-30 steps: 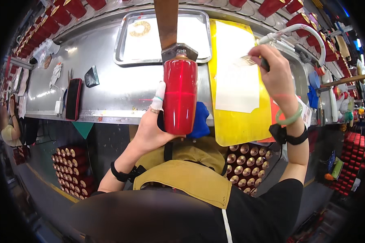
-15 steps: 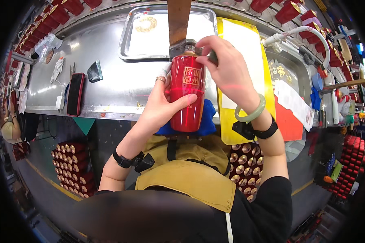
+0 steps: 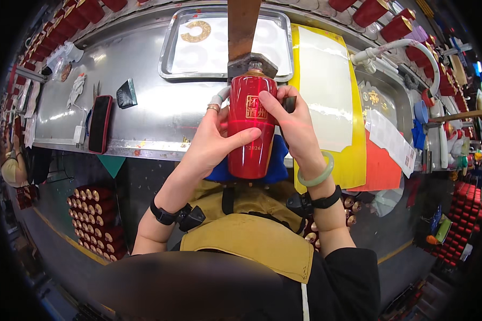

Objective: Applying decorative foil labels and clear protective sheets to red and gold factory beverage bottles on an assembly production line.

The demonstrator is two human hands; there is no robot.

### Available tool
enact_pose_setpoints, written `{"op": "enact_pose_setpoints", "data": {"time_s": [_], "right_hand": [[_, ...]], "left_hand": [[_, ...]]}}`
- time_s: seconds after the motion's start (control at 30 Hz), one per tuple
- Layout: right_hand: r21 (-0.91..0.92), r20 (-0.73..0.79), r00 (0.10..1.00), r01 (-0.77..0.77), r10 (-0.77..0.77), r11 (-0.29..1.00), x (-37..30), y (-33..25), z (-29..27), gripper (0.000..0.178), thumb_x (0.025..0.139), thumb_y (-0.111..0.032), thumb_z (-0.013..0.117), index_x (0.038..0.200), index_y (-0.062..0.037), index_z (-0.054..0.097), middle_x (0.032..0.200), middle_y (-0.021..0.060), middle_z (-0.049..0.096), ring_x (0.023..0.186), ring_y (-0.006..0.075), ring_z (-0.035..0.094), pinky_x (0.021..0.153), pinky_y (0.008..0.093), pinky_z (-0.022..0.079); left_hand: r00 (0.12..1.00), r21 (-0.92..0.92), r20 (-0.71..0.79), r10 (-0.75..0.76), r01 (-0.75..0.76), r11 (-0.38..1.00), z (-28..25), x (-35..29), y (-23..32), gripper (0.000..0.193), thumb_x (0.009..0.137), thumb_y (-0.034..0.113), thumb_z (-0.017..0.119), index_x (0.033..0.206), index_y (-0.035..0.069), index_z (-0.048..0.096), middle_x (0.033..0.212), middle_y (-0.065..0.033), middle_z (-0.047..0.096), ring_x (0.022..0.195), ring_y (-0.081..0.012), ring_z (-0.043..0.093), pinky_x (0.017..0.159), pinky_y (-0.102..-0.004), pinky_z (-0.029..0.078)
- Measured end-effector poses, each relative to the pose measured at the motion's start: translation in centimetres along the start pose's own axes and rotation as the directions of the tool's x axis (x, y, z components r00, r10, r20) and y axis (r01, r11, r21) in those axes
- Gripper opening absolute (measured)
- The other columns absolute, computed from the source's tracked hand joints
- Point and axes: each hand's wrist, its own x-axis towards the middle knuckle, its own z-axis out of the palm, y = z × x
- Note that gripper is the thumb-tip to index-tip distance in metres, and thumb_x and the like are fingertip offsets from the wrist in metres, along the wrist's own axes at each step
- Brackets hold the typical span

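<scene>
A glossy red bottle (image 3: pixel 245 155) with gold characters lies in front of me, its neck pointing away and its base on a blue cloth (image 3: pixel 278 160). From the left, my left hand (image 3: pixel 213 140) is wrapped round it, thumb across the front. My right hand (image 3: pixel 294 124) grips the bottle's right side, thumb on the upper body by the gold emblem. A small dark piece (image 3: pixel 290 104) shows between the right fingers; its kind I cannot make out. The bottle's neck meets a dark metal block (image 3: pixel 270 65) below a brown upright bar (image 3: pixel 243 27). A red light line crosses the bottle.
A metal tray (image 3: pixel 165 59) holding white sheets and a gold C-shaped piece stands behind. At right lie a yellow board (image 3: pixel 357 155) with a white sheet (image 3: pixel 326 96) and a sink (image 3: pixel 396 96) with a tap. A phone (image 3: pixel 99 125) is at left. Red bottles line the back.
My right hand has come down from the bottle's neck to its right side, thumb now on the body. The bottle has turned slightly, its emblem shifting. My left hand keeps its hold.
</scene>
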Motion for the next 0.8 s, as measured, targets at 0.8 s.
{"op": "enact_pose_setpoints", "data": {"time_s": [0.8], "right_hand": [[-0.036,-0.039,0.997,0.061,-0.063,0.997,-0.9,0.1,0.4,0.030,0.090,-0.017,0.081,0.097,-0.0063,0.054,0.085,-0.0036,0.053,0.076,0.0043,0.047,0.068,0.0192,0.042]], "left_hand": [[0.998,0.043,0.041,0.047,-0.049,0.998,-0.5,0.1,-1.0,0.099,0.087,0.017,0.082,0.158,-0.002,0.016,0.137,-0.0169,0.055,0.124,-0.0211,0.059,0.105,-0.0386,0.051]]}}
